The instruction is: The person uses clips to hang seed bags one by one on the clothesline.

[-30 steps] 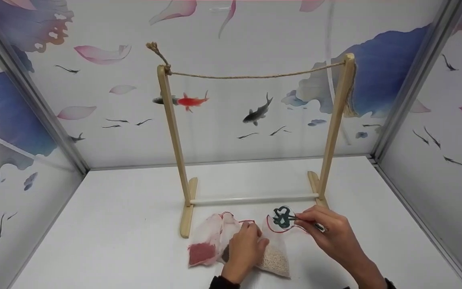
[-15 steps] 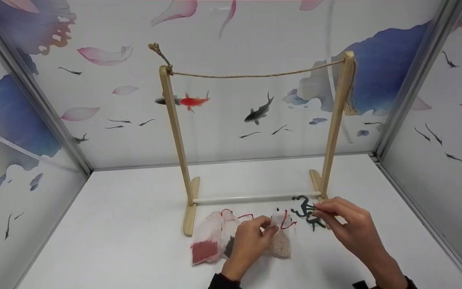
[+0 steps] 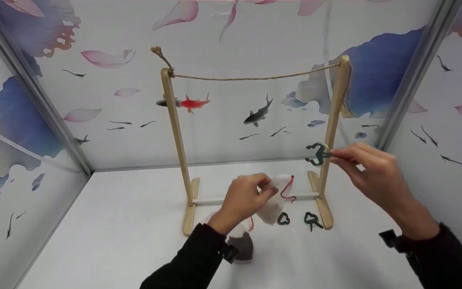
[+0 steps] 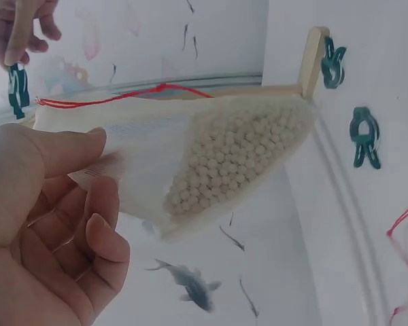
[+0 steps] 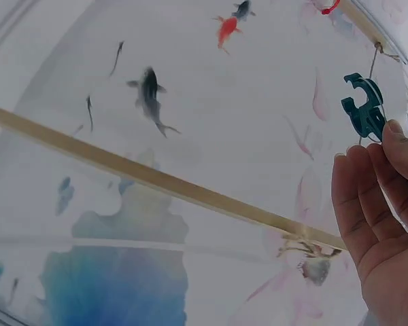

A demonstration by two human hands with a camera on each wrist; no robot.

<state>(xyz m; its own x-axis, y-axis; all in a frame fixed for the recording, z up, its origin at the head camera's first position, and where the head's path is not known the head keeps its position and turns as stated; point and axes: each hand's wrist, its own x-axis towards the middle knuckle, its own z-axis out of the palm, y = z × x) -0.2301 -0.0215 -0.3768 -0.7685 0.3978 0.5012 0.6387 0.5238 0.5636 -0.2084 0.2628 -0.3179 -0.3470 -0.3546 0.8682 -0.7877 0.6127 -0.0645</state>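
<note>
- The left hand [image 3: 242,197] is raised above the white table [image 3: 114,224], and a mesh pouch of pale beads [image 3: 274,202] is pinched at its top between thumb and fingers; its red drawstring [image 3: 287,192] hangs loose at the side.
- The right hand [image 3: 369,170] is held higher, just beside the right post of the wooden rack [image 3: 335,116], with a dark green clip [image 3: 317,154] pinched at the fingertips.
- The step in hand is judged to be the lifting of pouch and clip toward the twine line [image 3: 255,77] strung between the posts.
- For the next move, the pouch's top would need to be brought level with the twine and the clip squeezed open over both; steady alignment of the two hands is called for.
- Two more green clips [image 3: 297,219] are seen lying on the table by the rack's foot, and a pouch of dark grains [image 3: 242,247] lies beneath the left forearm.
- No brand, label or writing can be read anywhere.
</note>
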